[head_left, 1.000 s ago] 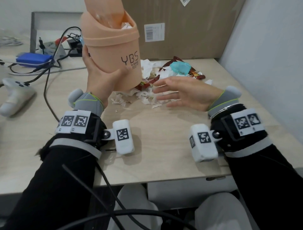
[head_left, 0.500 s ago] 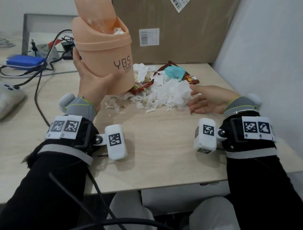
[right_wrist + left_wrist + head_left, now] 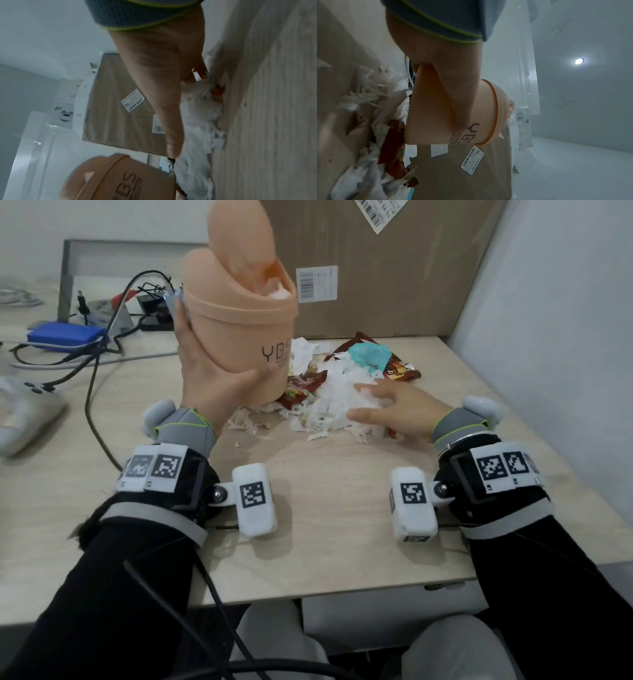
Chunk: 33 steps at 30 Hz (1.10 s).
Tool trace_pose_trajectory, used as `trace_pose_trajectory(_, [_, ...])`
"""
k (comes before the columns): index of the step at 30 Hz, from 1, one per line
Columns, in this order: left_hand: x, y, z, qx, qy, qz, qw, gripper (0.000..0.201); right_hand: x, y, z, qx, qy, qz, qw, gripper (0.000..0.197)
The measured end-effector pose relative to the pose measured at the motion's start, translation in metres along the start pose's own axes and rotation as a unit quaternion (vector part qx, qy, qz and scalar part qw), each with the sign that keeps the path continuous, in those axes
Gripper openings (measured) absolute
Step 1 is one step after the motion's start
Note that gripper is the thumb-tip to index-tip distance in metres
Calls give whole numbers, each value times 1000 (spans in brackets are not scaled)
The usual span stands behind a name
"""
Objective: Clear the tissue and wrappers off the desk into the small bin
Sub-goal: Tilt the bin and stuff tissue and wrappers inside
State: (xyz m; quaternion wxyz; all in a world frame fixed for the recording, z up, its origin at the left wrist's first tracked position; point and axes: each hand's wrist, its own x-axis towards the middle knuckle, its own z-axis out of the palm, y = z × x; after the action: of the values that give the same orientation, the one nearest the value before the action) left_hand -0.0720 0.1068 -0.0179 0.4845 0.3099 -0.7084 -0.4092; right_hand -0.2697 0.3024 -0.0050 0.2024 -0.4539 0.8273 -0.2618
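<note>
On the pale wood-grain desk (image 3: pixel 325 508), at its far left, a white game controller (image 3: pixel 20 419) lies near a flat blue box (image 3: pixel 65 335) and a tangle of black cables (image 3: pixel 102 350). Next, the left hand (image 3: pixel 209 381) holds the small peach plastic bin (image 3: pixel 239 337) lifted and tilted, fingers and thumb wrapped round its lower body; its swing lid stands open with white tissue showing inside. Just right of the bin, a heap of shredded white tissue (image 3: pixel 329 402) lies mixed with red-brown snack wrappers (image 3: pixel 397 369) and a teal wrapper (image 3: pixel 370 356). The right hand (image 3: pixel 394 409) rests on this heap, fingers spread and sunk into the tissue. Behind stands a big brown cardboard box (image 3: pixel 394 268) with barcode labels; a plain white wall (image 3: pixel 555 337) closes the right side.
</note>
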Motion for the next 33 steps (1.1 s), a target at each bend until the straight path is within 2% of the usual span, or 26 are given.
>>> trace_pose_trajectory(2, [-2,1,2,42,-6,21,999,136,2,-3,7,-53,-9,5,999,86])
trace_pose_trajectory(4, [-3,2,3,58,-9,47,997,137,2,-8,13,-109,8,1,994,76])
trace_pose_trajectory(5, [-4,3,4,68,-7,57,996,137,4,-9,16,-129,25,-8,991,63])
trace_pose_trajectory(7, [-6,8,4,88,-2,69,994,136,8,-11,19,-136,70,-28,988,21])
trace_pose_trajectory(8, [-7,10,4,98,2,72,993,136,10,-11,20,-125,98,-35,987,9])
trace_pose_trajectory(13, [-9,20,3,167,18,92,981,132,9,-13,17,7,249,-69,966,40])
trace_pose_trajectory(14, [-8,21,4,182,16,99,978,131,8,-16,17,48,274,-76,958,36])
trace_pose_trajectory(17, [-11,26,12,241,-10,112,964,131,8,-24,18,215,340,-73,913,7])
trace_pose_trajectory(19, [-16,28,18,270,-33,127,954,129,8,-30,19,294,375,-68,877,15])
trace_pose_trajectory(22, [-20,29,24,298,-44,150,941,124,8,-38,20,317,414,-103,847,14])
trace_pose_trajectory(24, [-20,28,26,310,-51,161,936,124,7,-44,23,338,406,-119,841,16])
trace_pose_trajectory(27, [-20,28,28,309,-46,151,938,125,3,-56,29,349,377,-132,848,17])
trace_pose_trajectory(28, [-21,28,28,306,-43,145,940,126,2,-61,31,366,341,-127,856,17])
trace_pose_trajectory(31, [-23,31,29,306,-55,149,939,125,2,-66,36,458,163,-143,862,40])
trace_pose_trajectory(33, [-24,33,29,311,-63,156,935,125,1,-67,37,465,115,-148,865,42])
